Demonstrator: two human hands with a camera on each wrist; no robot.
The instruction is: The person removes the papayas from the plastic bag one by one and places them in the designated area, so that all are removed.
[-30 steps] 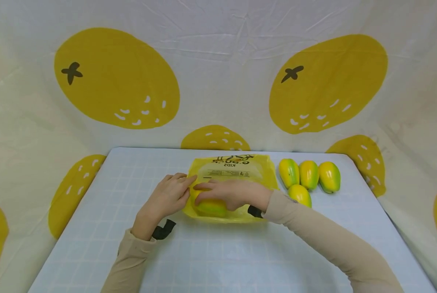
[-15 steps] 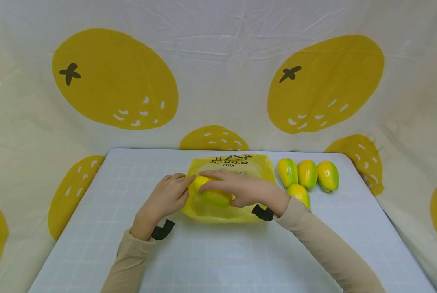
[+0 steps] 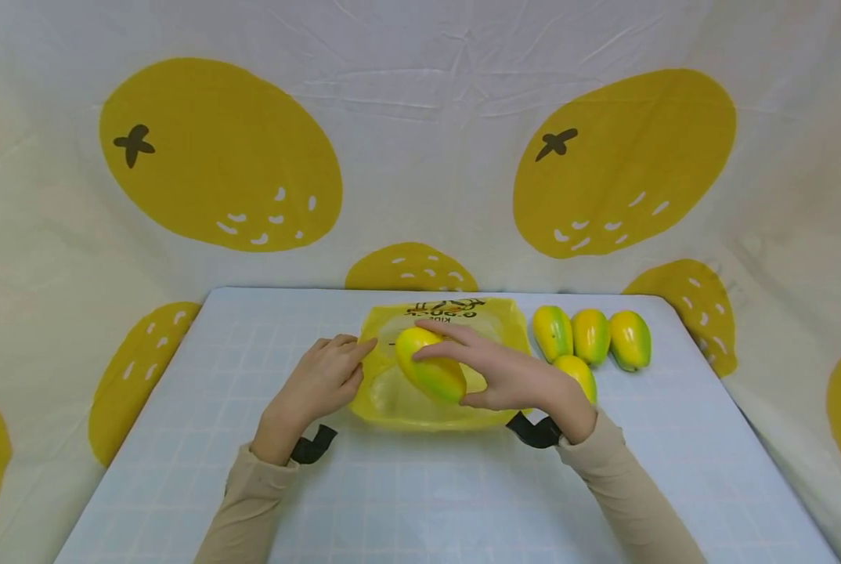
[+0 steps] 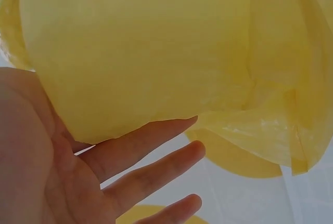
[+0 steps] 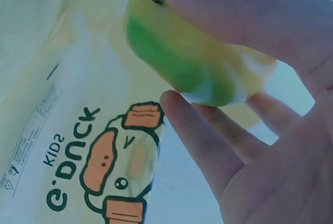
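Observation:
My right hand (image 3: 501, 368) holds a yellow-green mango (image 3: 424, 368) raised above the yellow plastic bag (image 3: 508, 321), which lies on the table. In the right wrist view, my thumb presses by the dark stem end of the mango (image 5: 171, 52), and the fingers support its far side. My left hand (image 3: 325, 376) stays at the left edge of the bag. The left wrist view has the film of the bag (image 4: 156, 52) passing between the hidden thumb and the index finger, while the other fingers extend loosely.
Several more mangoes (image 3: 591, 337) lie together right of the bag, one nearer the front (image 3: 577, 376). A white table (image 3: 420, 501) with a faint grid runs back to a fabric wall (image 3: 427, 157) printed with yellow fruit.
My right hand has lifted the mango up out of the bag and drawn it slightly right, tilting it. The left hand has kept its place at the bag's edge.

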